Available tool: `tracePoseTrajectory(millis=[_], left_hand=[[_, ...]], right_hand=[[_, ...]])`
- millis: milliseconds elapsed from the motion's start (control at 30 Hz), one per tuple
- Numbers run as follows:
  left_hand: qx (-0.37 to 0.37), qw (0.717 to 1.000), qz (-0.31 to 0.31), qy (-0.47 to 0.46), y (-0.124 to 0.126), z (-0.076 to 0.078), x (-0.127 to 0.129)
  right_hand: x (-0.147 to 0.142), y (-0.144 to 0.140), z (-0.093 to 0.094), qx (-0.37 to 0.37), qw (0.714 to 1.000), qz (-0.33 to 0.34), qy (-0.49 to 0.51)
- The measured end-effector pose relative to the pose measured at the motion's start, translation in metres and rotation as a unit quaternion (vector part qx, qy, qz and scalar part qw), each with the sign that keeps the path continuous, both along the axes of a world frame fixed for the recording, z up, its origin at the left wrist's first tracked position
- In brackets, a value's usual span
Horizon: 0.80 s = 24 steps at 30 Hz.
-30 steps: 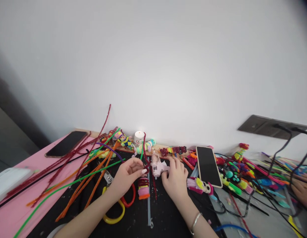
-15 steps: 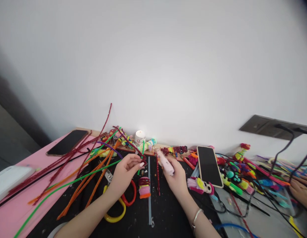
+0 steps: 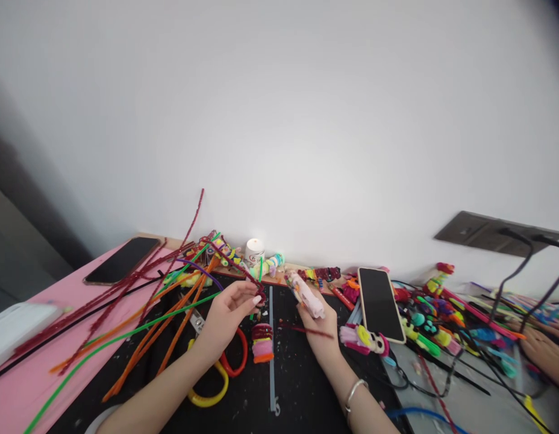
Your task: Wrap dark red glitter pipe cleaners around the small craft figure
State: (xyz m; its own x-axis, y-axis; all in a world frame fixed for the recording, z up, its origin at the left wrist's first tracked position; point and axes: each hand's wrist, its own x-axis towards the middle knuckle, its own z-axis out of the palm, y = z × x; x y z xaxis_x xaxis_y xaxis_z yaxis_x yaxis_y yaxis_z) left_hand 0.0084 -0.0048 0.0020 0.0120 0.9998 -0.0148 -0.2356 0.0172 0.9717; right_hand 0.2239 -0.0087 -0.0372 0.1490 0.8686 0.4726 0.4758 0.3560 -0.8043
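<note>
Up close, the left hand pinched a fuzzy dark-red pipe cleaner between thumb and fingers, its stem slanting up toward the bench's far edge. The right hand was clenched around a pale pink glue gun, nozzle tilted up and left. Between both hands a small stack of red, pink and orange coils stood on the black mat. Farther right lay a dark smartphone.
</note>
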Motion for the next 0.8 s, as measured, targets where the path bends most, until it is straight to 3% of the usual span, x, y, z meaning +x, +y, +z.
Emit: tracePoseTrajectory(millis=[133,333,533,800], left_hand=[[-0.009,1.0,-0.01,-0.017,0.0011,-0.0019,0.0],[-0.02,0.999,-0.011,-0.035,0.0021,-0.0041,-0.0005],[-0.015,1.0,-0.001,-0.018,0.0016,-0.003,0.0],[-0.005,1.0,-0.006,0.0,0.0006,-0.0007,0.0002]], right_hand=[[-0.0022,-0.0014,0.0063,-0.036,0.994,-0.006,0.107],[0.0013,0.0001,0.0043,-0.134,0.971,0.087,0.178],[0.0002,-0.0006,0.0031,-0.193,0.947,0.158,0.2],[-0.0028,-0.0022,0.0087,-0.21,0.941,0.178,0.196]])
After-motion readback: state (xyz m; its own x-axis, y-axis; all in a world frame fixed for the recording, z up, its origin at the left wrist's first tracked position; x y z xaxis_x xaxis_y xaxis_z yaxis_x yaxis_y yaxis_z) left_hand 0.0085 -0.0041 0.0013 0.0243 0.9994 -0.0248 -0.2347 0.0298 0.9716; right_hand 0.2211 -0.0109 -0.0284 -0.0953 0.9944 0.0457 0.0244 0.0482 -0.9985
